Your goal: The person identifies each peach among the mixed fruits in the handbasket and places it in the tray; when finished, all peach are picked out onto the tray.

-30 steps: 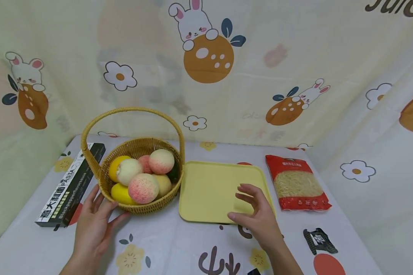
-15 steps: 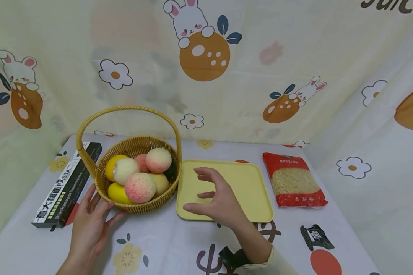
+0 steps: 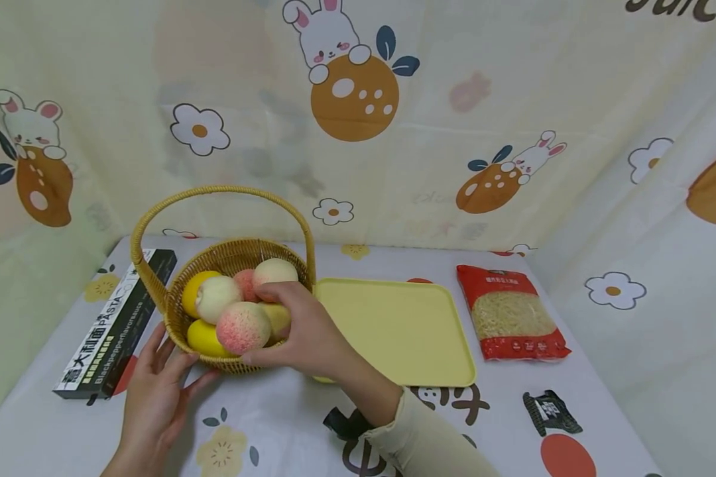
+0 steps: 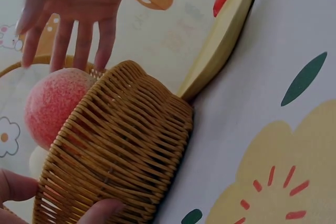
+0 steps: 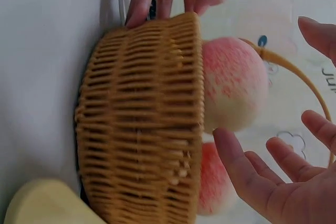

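Observation:
A wicker basket [image 3: 233, 364] with a tall handle holds several fruits. At its front lies a pink-speckled peach [image 3: 242, 327]; a pale peach [image 3: 274, 268] is behind it, with yellow fruits [image 3: 205, 338] to the left. My left hand [image 3: 155, 401] touches the basket's lower left wall, thumb [image 4: 105, 211] and fingers spread against the weave. Over the basket's right side reaches my right hand [image 3: 307, 328], its fingers and thumb spread about the front peach. In the right wrist view a gap shows between those fingers and the peach [image 5: 236, 82]. The right palm partly hides a yellowish fruit [image 3: 277, 318].
A yellow tray [image 3: 406, 331] stands right of the basket. Farther right are a red bag of noodles [image 3: 510, 311] and a small black packet [image 3: 551, 412]. A black pasta box [image 3: 119, 324] lies at the left. A printed curtain [image 3: 406, 192] backs the table.
My right hand has moved left from above the tray to the fruit in the basket. The left hand has stayed at the basket's wall. The view has shifted slightly.

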`<state>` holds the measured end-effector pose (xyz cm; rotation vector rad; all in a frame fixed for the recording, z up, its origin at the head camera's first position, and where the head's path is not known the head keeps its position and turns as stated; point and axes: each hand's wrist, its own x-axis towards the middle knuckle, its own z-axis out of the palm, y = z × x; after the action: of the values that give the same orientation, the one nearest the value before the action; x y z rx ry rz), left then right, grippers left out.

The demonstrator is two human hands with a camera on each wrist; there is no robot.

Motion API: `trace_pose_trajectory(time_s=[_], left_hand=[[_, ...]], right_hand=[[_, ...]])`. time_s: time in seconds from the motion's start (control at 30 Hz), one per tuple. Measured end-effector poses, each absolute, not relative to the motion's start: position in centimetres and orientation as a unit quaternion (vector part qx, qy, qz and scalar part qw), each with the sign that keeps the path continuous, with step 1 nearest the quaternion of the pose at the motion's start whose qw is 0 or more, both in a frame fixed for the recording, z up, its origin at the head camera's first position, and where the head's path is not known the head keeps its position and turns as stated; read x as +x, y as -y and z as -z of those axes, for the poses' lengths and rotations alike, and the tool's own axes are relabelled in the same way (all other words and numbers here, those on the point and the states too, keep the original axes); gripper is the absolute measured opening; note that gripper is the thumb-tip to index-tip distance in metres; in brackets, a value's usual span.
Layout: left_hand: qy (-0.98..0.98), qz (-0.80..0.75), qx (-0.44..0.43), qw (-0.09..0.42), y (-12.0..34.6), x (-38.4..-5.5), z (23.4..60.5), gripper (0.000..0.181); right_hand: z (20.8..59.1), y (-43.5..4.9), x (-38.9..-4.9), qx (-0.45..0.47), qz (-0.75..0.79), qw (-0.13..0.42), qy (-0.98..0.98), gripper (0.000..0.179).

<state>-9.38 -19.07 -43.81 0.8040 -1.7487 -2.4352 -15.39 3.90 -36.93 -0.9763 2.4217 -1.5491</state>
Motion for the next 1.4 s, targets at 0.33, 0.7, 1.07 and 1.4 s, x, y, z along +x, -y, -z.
trace_pose_trajectory(time_s=[0.33,0.7,1.07,1.4], left_hand=[[0.567,0.786,0.248,0.013,19.2,-9.4,43.9,0.088],[0.567,0.782,0.258,0.012,19.1,-9.3,43.8,0.089],[0.570,0.777,0.265,0.017,18.9,-9.4,43.6,0.087],[0.576,0.773,0.267,0.017,18.9,-9.5,43.9,0.087]], right_hand=[[37.8,-1.0,-16.1,-0.318,0.386,0.032,-0.865,0.085],[38.6,0.6,-16.0,-0.327,0.323,0.036,-0.887,0.076],[38.9,0.6,-16.2,-0.325,0.357,0.013,-0.875,0.063],[38.5,-0.9,-16.5,-0.304,0.464,0.032,-0.831,0.062]])
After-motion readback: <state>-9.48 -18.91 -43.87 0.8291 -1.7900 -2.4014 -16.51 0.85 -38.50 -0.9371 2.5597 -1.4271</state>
